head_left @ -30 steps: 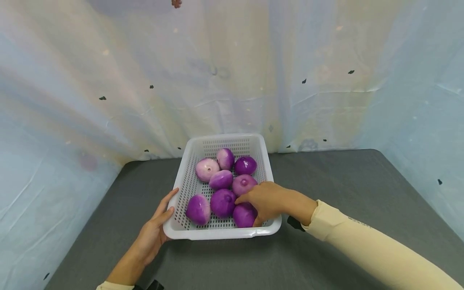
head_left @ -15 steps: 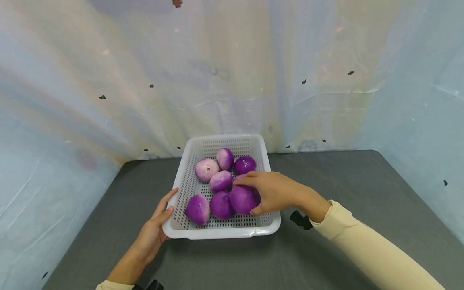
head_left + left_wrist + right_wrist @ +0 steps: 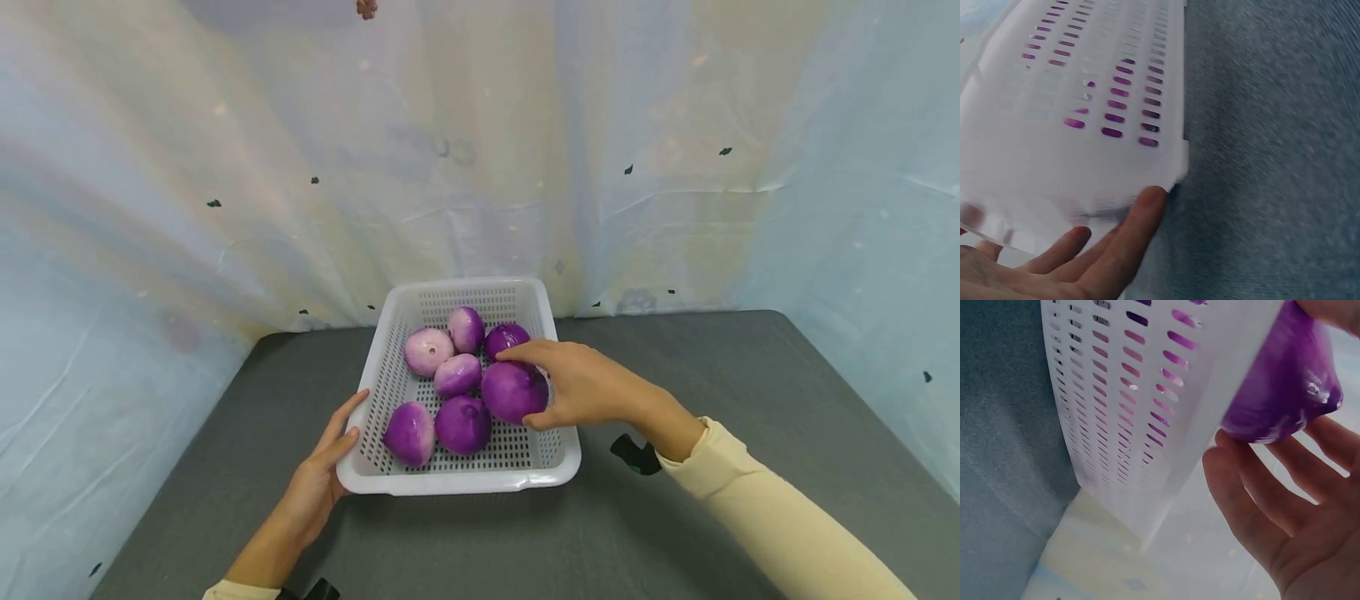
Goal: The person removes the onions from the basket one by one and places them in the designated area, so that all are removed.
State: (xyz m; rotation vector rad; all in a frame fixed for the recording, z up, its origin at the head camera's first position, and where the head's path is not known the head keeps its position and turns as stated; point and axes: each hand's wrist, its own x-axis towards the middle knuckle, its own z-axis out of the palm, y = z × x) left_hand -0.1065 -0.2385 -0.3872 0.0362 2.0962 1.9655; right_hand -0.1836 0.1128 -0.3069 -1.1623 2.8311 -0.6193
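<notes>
My right hand (image 3: 585,383) grips a purple onion (image 3: 514,393), thumb on the near side and fingers on the far side. The onion is raised over the right part of a white perforated plastic basket (image 3: 457,483). In the right wrist view this onion (image 3: 1285,381) shows its pointed tip beside the basket rim. Several more onions lie in the basket, among them a dark purple onion (image 3: 462,425), a purple and white onion (image 3: 408,433) and a pale onion (image 3: 428,351). My left hand (image 3: 315,487) holds the basket's left wall near the front corner. Whatever lies beneath the raised onion is hidden.
The basket stands on a dark grey table (image 3: 480,542). Behind it and at the sides hangs a pale patterned sheet (image 3: 480,167). A black wrist strap (image 3: 636,454) shows below my right wrist.
My right hand has lifted the onion from the basket's front right corner and moved it up and slightly right. My left hand and the basket stay in place.
</notes>
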